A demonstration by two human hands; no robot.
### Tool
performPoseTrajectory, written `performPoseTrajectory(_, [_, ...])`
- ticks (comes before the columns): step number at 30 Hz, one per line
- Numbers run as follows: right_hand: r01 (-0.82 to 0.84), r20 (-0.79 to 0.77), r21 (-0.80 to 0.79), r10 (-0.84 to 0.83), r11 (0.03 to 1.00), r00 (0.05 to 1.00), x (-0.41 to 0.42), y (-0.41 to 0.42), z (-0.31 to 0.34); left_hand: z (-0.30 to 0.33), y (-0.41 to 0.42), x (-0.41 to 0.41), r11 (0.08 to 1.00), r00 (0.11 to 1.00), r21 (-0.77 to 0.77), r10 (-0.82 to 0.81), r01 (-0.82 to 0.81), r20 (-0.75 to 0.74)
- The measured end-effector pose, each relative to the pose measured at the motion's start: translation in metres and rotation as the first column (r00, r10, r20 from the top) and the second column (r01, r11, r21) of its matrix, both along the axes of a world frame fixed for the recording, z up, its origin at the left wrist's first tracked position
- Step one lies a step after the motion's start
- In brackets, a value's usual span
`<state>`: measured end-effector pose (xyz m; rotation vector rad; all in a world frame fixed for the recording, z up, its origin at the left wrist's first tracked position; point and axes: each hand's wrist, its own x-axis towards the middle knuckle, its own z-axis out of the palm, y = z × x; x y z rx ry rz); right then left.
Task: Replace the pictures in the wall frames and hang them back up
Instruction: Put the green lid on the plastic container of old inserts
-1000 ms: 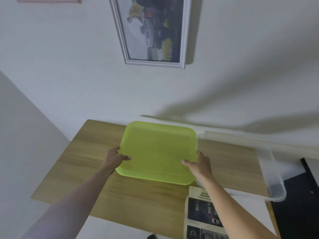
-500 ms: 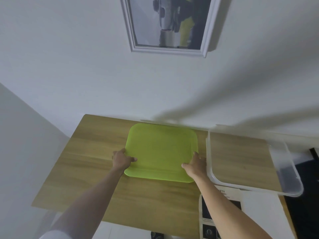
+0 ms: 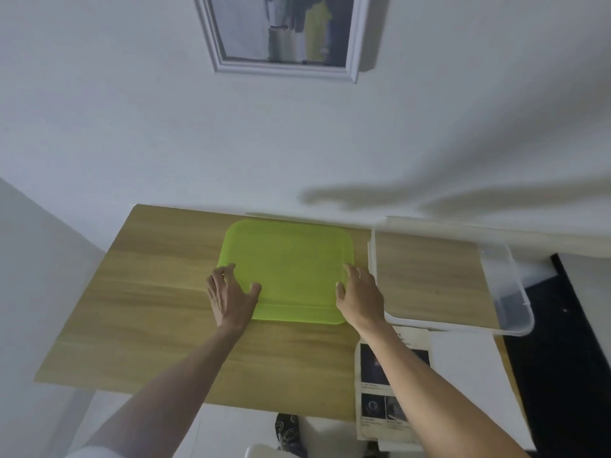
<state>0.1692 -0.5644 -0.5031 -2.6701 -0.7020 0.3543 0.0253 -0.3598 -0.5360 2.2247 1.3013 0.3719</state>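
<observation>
Fingers [image 3: 228, 269] of both hands spread loose, resting on tray [image 3: 287, 269] edges. Could nudge tray into tub [image 3: 509, 292] if pushed right.

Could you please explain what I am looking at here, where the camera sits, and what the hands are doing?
There is no machine: a person wears a wide-angle camera on the head, which looks forward and down at their own arms. The left hand and the right hand rest with relaxed fingers on the side edges of a green tray, which lies flat on a wooden table. Nothing is gripped. Right of the tray sits a clear plastic bin, with a printed sheet at the near edge. A framed picture hangs on the wall above.
</observation>
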Motion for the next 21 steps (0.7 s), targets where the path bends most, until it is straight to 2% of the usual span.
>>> performPoseTrajectory(4, [-0.055,0.100,0.164,0.039,0.985,0.994,0.009,-0.043,0.013,-0.002,-0.080,0.014,0.984,0.983,0.038,-0.175,0.173,0.060])
performPoseTrajectory(6, [-0.063,0.150,0.218,0.030,0.974,0.988,0.011,-0.073,0.015,-0.003,-0.123,0.021,0.970,0.968,0.002,-0.243,0.243,0.065])
performPoseTrajectory(8, [-0.076,0.169,0.232,0.037,0.970,0.985,0.010,-0.109,0.016,-0.001,-0.167,0.027,0.956,0.961,-0.099,-0.276,0.275,0.005])
performPoseTrajectory(11, [-0.048,0.138,0.209,0.019,0.977,0.990,0.010,-0.172,0.011,-0.003,-0.221,0.034,0.941,0.964,-0.293,-0.220,0.170,-0.148])
performPoseTrajectory(15, [0.059,0.108,0.103,-0.070,0.993,0.992,0.013,-0.257,-0.012,-0.005,-0.267,0.034,0.927,0.943,-0.373,-0.162,0.044,-0.292])
performPoseTrajectory(19, [0.233,0.032,-0.225,-0.231,0.946,0.972,0.018,-0.321,-0.034,-0.007,-0.301,0.031,0.927,0.935,-0.376,-0.119,-0.017,-0.335])
performPoseTrajectory(21, [0.268,0.005,-0.323,-0.281,0.908,0.960,0.018,-0.337,-0.038,-0.008,-0.313,0.031,0.926,0.938,-0.376,-0.091,-0.044,-0.334])
